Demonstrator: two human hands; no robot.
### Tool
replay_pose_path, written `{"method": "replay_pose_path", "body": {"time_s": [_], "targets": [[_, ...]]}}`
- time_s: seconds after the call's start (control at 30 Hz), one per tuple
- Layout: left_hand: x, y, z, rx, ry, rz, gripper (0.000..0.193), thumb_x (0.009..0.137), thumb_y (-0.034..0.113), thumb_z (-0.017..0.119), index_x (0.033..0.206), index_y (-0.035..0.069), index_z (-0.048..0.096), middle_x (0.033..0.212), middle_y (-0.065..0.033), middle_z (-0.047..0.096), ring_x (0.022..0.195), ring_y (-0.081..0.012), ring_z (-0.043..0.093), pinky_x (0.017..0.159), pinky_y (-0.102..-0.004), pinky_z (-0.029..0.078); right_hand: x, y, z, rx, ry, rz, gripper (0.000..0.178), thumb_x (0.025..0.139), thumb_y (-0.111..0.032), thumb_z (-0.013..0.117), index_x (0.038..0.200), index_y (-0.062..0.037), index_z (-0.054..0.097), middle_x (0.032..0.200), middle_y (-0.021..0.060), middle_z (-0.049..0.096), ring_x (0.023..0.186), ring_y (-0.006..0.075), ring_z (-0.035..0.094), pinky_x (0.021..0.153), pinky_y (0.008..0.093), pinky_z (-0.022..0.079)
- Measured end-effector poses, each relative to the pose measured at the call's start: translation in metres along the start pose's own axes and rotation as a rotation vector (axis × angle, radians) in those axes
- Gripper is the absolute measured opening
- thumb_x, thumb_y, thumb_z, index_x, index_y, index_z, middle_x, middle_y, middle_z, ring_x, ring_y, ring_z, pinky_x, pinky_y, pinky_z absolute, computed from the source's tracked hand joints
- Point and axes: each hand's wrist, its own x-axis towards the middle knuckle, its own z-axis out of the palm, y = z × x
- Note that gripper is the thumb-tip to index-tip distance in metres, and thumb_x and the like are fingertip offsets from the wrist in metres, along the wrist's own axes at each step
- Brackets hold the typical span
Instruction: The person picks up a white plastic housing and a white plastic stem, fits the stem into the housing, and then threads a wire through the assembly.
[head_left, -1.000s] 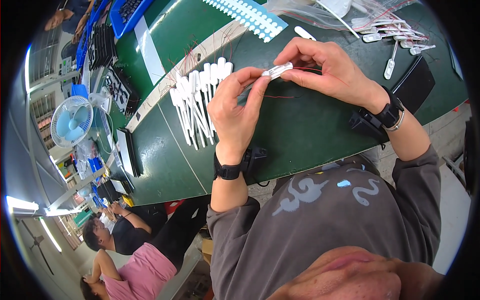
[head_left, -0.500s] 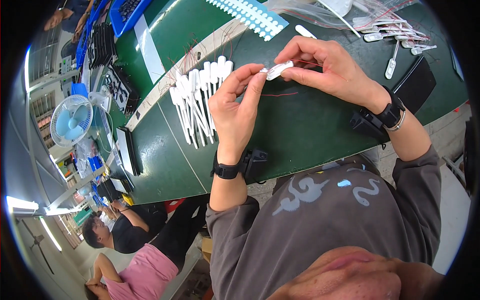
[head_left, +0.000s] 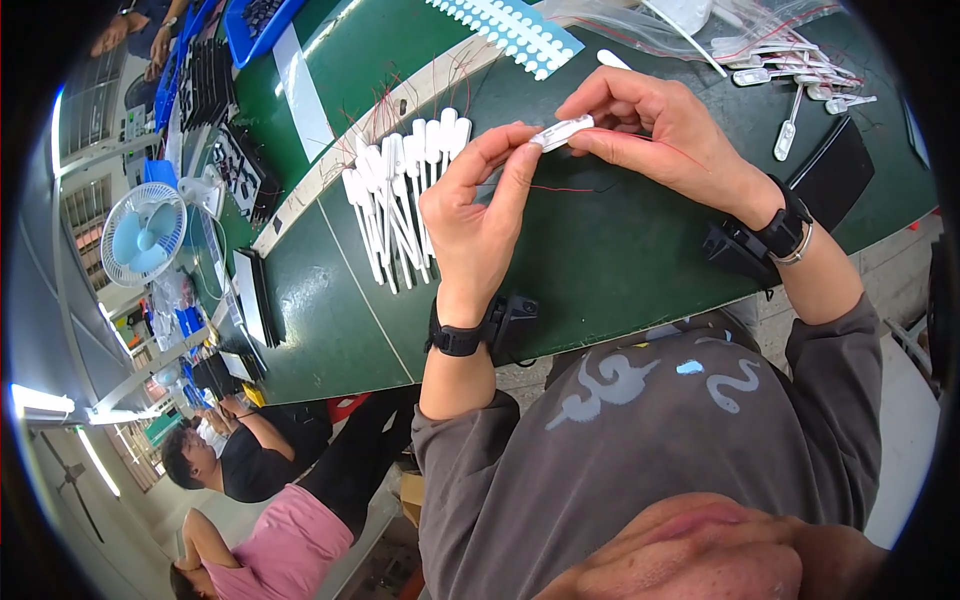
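Above the green table, a small white oval plastic housing (head_left: pixel 563 132) is pinched between both hands. My left hand (head_left: pixel 478 195) grips its left end with thumb and forefinger. At the right end, my right hand (head_left: pixel 655 130) closes thumb and fingers on it. A thin red wire (head_left: pixel 560 188) stretches out below the housing, beside the left fingers. To the left of my left hand lies a bunch of white paddle-shaped pieces with long stems (head_left: pixel 395 190), thin wires rising from their far ends. Another white oval piece (head_left: pixel 611 60) lies just beyond my right hand.
More white stemmed pieces with red wires (head_left: pixel 800 70) are heaped at far right, near a clear plastic bag (head_left: pixel 660 35). A light-blue sheet of white stickers (head_left: pixel 515 38) lies at the back. A black flat object (head_left: pixel 835 170) sits by my right wrist. Co-workers sit at left.
The housing has tilted slightly and shifted a little up and right between my fingers. My left fingertips have moved along with it. Both hands keep their grip.
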Motion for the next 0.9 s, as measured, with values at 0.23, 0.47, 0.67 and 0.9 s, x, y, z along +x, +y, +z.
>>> {"method": "replay_pose_path", "body": {"time_s": [0.23, 0.47, 0.67, 0.9], "targets": [[0.001, -0.001, 0.001, 0.075, 0.021, 0.019, 0.017, 0.088, 0.006, 0.072, 0.104, -0.001, 0.071, 0.095, -0.0098, 0.074, 0.087, -0.0173, 0.071, 0.094, -0.0322, 0.052, 0.000, 0.005, 0.003, -0.022, 0.044, -0.052, 0.017, 0.094, -0.010, 0.065, 0.108, 0.0005, 0.062, 0.094, 0.0031, 0.067, 0.086, 0.0078, 0.064, 0.078, 0.0217, 0.051], [0.005, -0.013, 0.006, 0.255, 0.107, 0.338, 0.014, 0.085, 0.004, 0.074, 0.098, 0.001, 0.071, 0.096, -0.0100, 0.074, 0.093, -0.0273, 0.072, 0.100, -0.0421, 0.050, 0.001, 0.005, 0.004, -0.057, 0.069, -0.096, 0.018, 0.093, -0.012, 0.066, 0.106, -0.0001, 0.062, 0.090, 0.0037, 0.068, 0.085, 0.0097, 0.065, 0.077, 0.0235, 0.052], [0.005, -0.018, 0.011, 0.302, 0.090, 0.454, 0.014, 0.083, 0.003, 0.074, 0.096, 0.002, 0.070, 0.096, -0.0090, 0.075, 0.099, -0.0295, 0.071, 0.099, -0.0453, 0.050, 0.000, 0.002, 0.001, -0.082, 0.017, -0.074, 0.019, 0.094, -0.004, 0.064, 0.111, 0.0024, 0.062, 0.099, 0.0023, 0.065, 0.090, 0.0067, 0.062, 0.081, 0.0217, 0.051], [0.002, -0.011, 0.011, 0.330, 0.089, 0.420, 0.015, 0.082, 0.002, 0.075, 0.096, 0.002, 0.070, 0.096, -0.0087, 0.075, 0.098, -0.0283, 0.071, 0.096, -0.0448, 0.052, -0.001, -0.001, 0.001, -0.139, 0.020, -0.089, 0.019, 0.093, -0.004, 0.064, 0.111, 0.0024, 0.063, 0.096, 0.0031, 0.066, 0.087, 0.0074, 0.063, 0.080, 0.0224, 0.051]]}}
